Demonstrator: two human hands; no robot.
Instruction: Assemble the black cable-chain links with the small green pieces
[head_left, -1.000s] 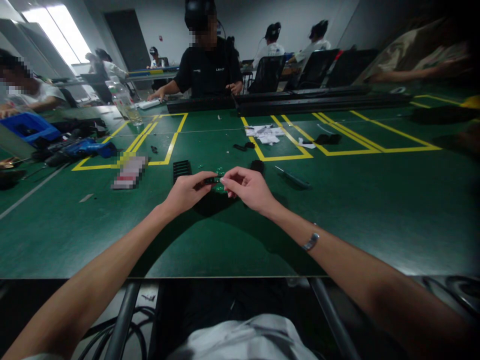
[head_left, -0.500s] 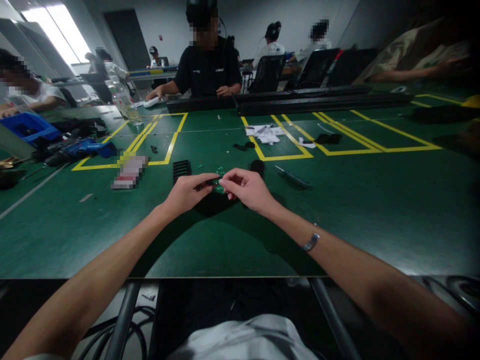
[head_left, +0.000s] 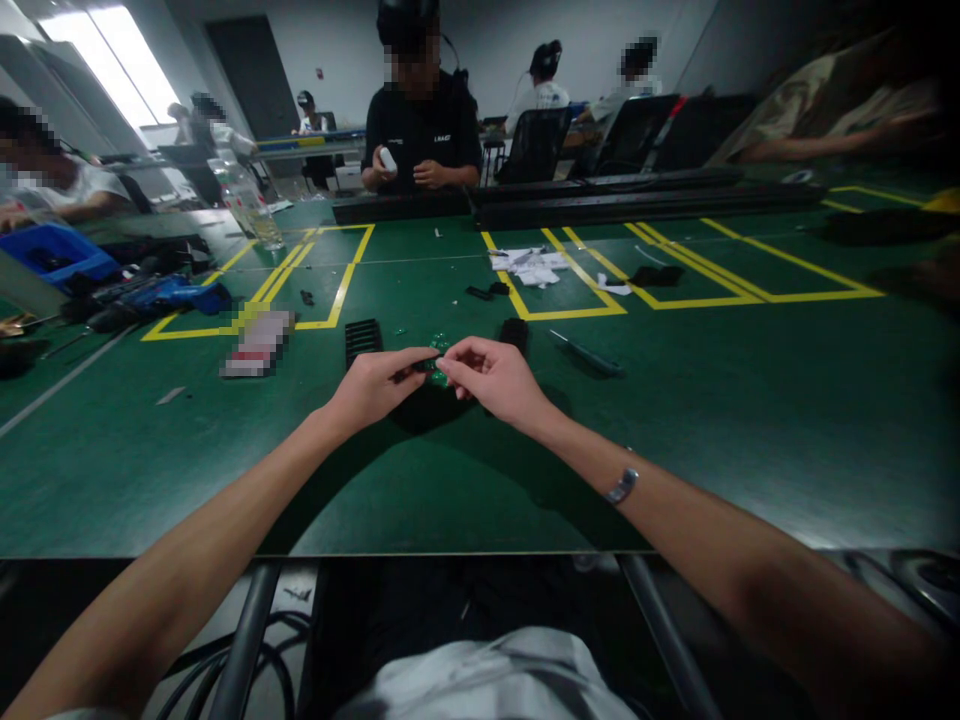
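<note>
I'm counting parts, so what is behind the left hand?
Beyond the left hand, a black slotted piece shows its far part; the hand covers some of its near side.

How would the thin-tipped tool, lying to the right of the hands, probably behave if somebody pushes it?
The tool might roll, as its handle seems rounded. Its straight shaft suggests stiffness. The thicker handle end is probably heavier.

Before us on the workbench, left hand meets right hand, a component between them at the dial's centre. By the worker's clock, a slotted holder lies at ten, a screwdriver at three, paper scraps between one and two, a bottle farther off at ten. Bars span the far side at twelve, a co-worker behind.
</note>
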